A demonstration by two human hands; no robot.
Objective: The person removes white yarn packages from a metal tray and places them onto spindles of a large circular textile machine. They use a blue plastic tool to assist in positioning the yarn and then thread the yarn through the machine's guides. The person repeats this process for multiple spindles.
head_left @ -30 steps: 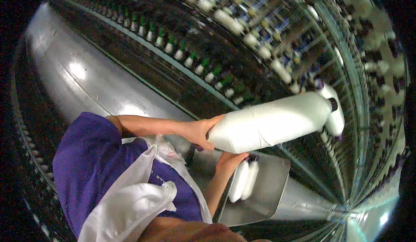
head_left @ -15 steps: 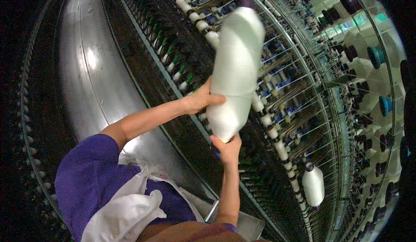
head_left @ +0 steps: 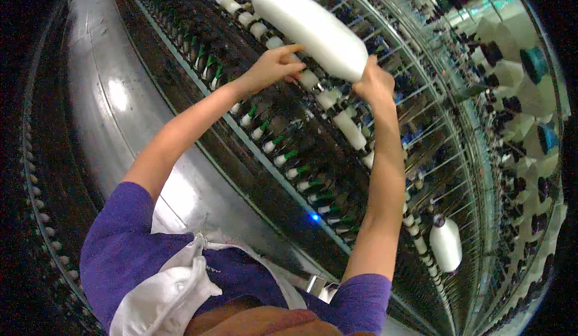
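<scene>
A large white roving bobbin [head_left: 313, 32] lies slanted over the spinning frame, its far end up to the left. My right hand [head_left: 376, 84] is closed around its lower right end. Just below the bobbin's side is my left hand [head_left: 274, 70], fingers parted and holding nothing; whether a fingertip brushes the bobbin I cannot tell. Under both hands runs a line of white rollers [head_left: 349, 130] on the frame. A row of small white spindle bobbins with green tops [head_left: 280, 158] stands along the near side.
Another white roving bobbin [head_left: 445, 244] hangs at the lower right. Thin metal rods [head_left: 442, 155] cross the upper frame. Spools with dark and teal ends [head_left: 533, 65] line the far right. A shiny metal surface [head_left: 120, 95] lies on the left. A small blue light [head_left: 315, 218] glows on the rail.
The large bobbin has swung from nearly upright to a leftward slant and moved up. My left hand has come off its side. My right hand has risen to the right, still gripping its end.
</scene>
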